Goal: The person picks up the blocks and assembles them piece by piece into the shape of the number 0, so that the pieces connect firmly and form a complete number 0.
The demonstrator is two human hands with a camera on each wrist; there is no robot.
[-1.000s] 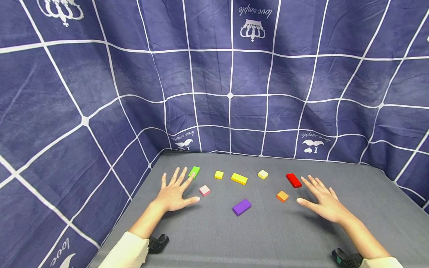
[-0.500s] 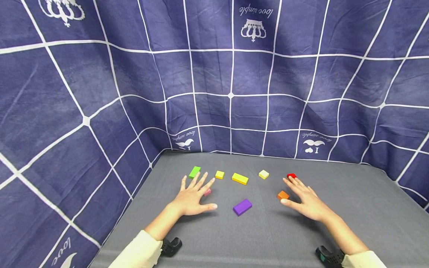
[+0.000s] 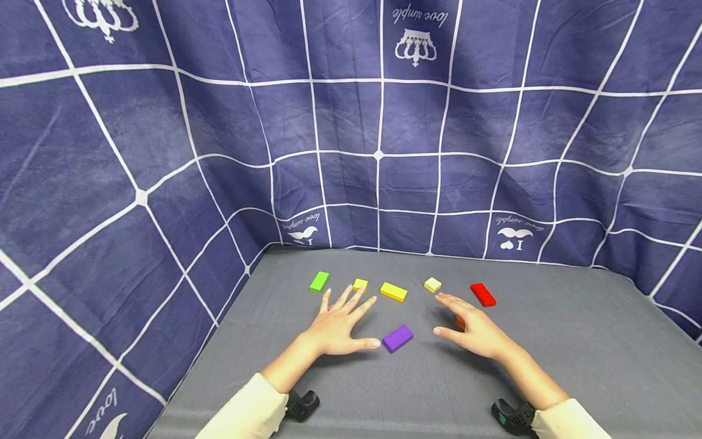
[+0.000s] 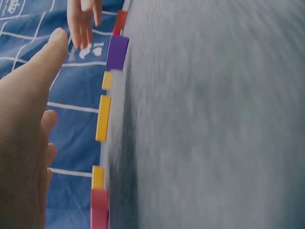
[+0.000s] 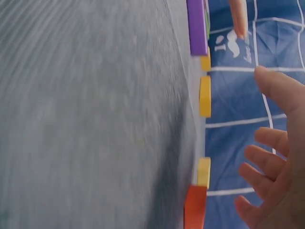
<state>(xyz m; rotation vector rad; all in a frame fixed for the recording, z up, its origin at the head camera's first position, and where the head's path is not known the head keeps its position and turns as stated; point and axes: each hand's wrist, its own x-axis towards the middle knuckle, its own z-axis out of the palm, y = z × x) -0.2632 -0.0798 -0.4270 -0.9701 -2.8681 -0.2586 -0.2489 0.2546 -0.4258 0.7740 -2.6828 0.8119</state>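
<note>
My left hand (image 3: pixel 340 329) hovers over the grey table with fingers spread and holds nothing. Beneath its fingers a pink block (image 4: pixel 99 210) is mostly covered in the head view, and a small yellow block (image 3: pixel 360 284) shows at the fingertips. A purple block (image 3: pixel 398 338) lies just right of the left thumb, between the hands. My right hand (image 3: pixel 477 329) is also raised, fingers extended and slightly bent, holding nothing. An orange block (image 5: pixel 195 207) is partly hidden behind it in the head view. A red block (image 3: pixel 483 294) lies beyond the right hand.
Farther back on the grey table (image 3: pixel 263 390) lie a green block (image 3: pixel 319 281), a long yellow block (image 3: pixel 393 292) and a pale yellow block (image 3: pixel 432 285). A blue curtain (image 3: pixel 411 183) with white lines hangs along the back and left edges.
Both hands have moved inward toward each other, the left to the right and the right to the left. The right fingers have drawn closer together. The blocks lie where they were.
</note>
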